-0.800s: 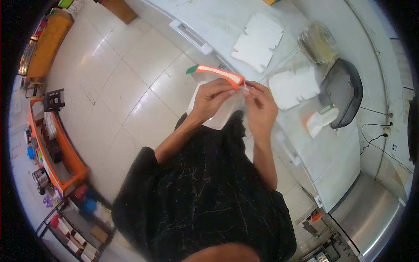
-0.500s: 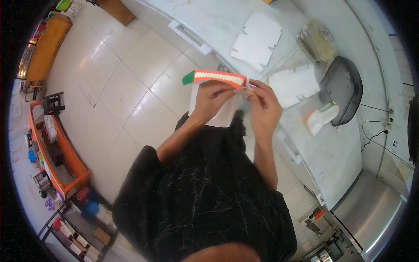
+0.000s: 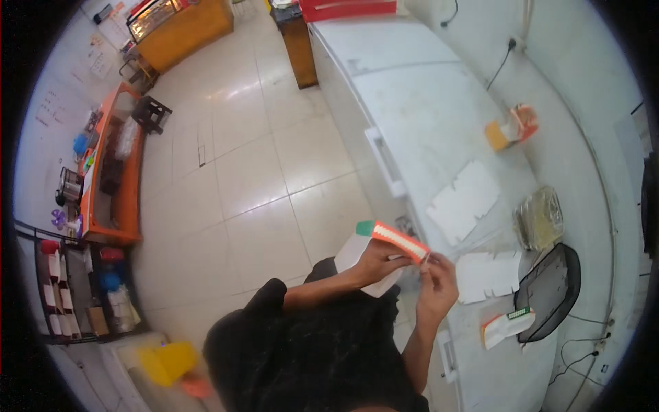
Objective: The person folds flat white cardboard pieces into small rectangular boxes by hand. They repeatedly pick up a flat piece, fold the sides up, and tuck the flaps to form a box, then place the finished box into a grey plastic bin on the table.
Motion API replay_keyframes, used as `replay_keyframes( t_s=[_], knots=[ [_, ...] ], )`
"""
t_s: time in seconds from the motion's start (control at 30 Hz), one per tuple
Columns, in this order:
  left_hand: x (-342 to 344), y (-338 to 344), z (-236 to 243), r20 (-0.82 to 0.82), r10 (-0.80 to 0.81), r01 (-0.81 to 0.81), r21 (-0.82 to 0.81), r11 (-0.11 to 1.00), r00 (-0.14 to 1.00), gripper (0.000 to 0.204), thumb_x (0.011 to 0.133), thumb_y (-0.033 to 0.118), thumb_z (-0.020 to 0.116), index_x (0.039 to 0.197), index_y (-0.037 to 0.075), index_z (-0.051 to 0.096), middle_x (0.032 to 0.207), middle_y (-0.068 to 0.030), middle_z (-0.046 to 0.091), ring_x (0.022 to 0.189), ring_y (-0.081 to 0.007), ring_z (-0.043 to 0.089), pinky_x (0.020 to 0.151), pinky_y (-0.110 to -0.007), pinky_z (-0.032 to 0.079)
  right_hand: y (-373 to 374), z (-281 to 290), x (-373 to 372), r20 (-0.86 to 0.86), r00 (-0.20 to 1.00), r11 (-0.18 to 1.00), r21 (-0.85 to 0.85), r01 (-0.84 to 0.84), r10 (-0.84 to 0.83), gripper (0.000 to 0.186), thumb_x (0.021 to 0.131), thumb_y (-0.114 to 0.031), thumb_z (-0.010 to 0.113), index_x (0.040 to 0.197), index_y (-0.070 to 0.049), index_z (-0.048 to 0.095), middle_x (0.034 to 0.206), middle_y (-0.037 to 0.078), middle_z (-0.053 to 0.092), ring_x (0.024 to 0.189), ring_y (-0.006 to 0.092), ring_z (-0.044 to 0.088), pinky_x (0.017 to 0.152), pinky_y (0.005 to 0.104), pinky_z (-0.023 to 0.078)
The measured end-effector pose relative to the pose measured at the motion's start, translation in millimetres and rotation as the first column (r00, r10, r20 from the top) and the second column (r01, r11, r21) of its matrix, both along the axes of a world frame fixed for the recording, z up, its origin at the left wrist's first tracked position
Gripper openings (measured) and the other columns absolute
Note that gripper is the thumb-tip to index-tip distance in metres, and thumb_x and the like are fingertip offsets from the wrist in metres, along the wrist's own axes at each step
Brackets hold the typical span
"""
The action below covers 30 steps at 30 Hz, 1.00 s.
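A partly folded cardboard carton (image 3: pixel 397 239) is in my hands, in front of my body near the counter's edge. It has white panels, an orange border with a cream scalloped row, and a green end. My left hand (image 3: pixel 374 264) grips its lower side, with the fingers partly hidden behind it. At the carton's right end, my right hand (image 3: pixel 437 280) pinches the corner between thumb and fingers. Another carton (image 3: pixel 508 328), white with orange and green edges, lies on the counter (image 3: pixel 419 117) to the right. Two flat white card blanks (image 3: pixel 467 202) lie beyond my right hand.
A black mesh tray (image 3: pixel 549 292) and a clear plastic-wrapped bundle (image 3: pixel 540 218) sit toward the wall. Farther up the counter stands an orange and yellow box (image 3: pixel 511 130). Cables (image 3: pixel 580 350) hang at the wall. An orange shelf unit (image 3: pixel 113 185) stands across the tiled floor.
My view has swung, so more of the far counter shows and my hands appear lower and farther right. Both hands still grip the carton.
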State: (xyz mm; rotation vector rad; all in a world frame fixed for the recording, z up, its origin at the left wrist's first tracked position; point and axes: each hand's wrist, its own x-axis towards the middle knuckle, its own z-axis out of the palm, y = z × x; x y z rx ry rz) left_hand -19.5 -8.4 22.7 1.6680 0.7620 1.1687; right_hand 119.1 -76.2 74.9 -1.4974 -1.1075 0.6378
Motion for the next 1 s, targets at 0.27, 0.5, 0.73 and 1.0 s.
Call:
replay_keyframes(
  t_s=[0.27, 0.5, 0.73, 1.0],
  knots=[
    [2, -2, 6, 0.120, 0.032, -0.019, -0.101, 0.995, 0.992, 0.019, 0.084, 0.007, 0.071, 0.103, 0.003, 0.071, 0.095, -0.0084, 0.070, 0.086, -0.0183, 0.066, 0.075, -0.030, 0.051, 11, -11, -12, -0.356, 0.933, 0.995, 0.068, 0.076, -0.047, 0.008, 0.082, 0.005, 0.068, 0.090, 0.002, 0.068, 0.110, 0.017, 0.065, 0.099, 0.0238, 0.064, 0.087, 0.0342, 0.052],
    [6, -6, -8, 0.195, -0.049, 0.105, -0.288, 0.952, 0.980, 0.030, 0.085, 0.005, 0.071, 0.114, 0.002, 0.065, 0.106, -0.0101, 0.068, 0.097, -0.0178, 0.064, 0.085, -0.031, 0.051, 9, -22, -5, -0.141, 0.990, 0.990, 0.138, 0.037, -0.017, 0.009, 0.081, 0.006, 0.068, 0.090, 0.003, 0.068, 0.112, 0.019, 0.065, 0.102, 0.0276, 0.064, 0.088, 0.0359, 0.052],
    [9, -1, 1, 0.216, -0.138, 0.175, -0.163, 0.971, 0.967, 0.035, 0.089, 0.003, 0.059, 0.124, 0.002, 0.060, 0.117, -0.0145, 0.061, 0.110, -0.0246, 0.060, 0.096, -0.036, 0.046, 8, -21, -23, 0.387, 0.922, 0.974, 0.213, -0.071, -0.017, 0.026, 0.092, -0.004, 0.053, 0.112, 0.007, 0.065, 0.129, 0.027, 0.054, 0.116, 0.0378, 0.056, 0.097, 0.0415, 0.045],
    [0, 4, 3, -0.129, -0.049, 0.062, 0.096, 0.993, 0.990, 0.033, 0.076, 0.000, 0.070, 0.109, 0.002, 0.064, 0.112, -0.0136, 0.061, 0.103, -0.0283, 0.061, 0.087, -0.037, 0.050, 4, -47, 6, -0.456, 0.870, 0.981, 0.130, -0.142, 0.186, 0.051, 0.102, -0.036, 0.036, 0.131, 0.004, 0.048, 0.127, 0.024, 0.053, 0.113, 0.0329, 0.056, 0.090, 0.0436, 0.048]
  ],
)
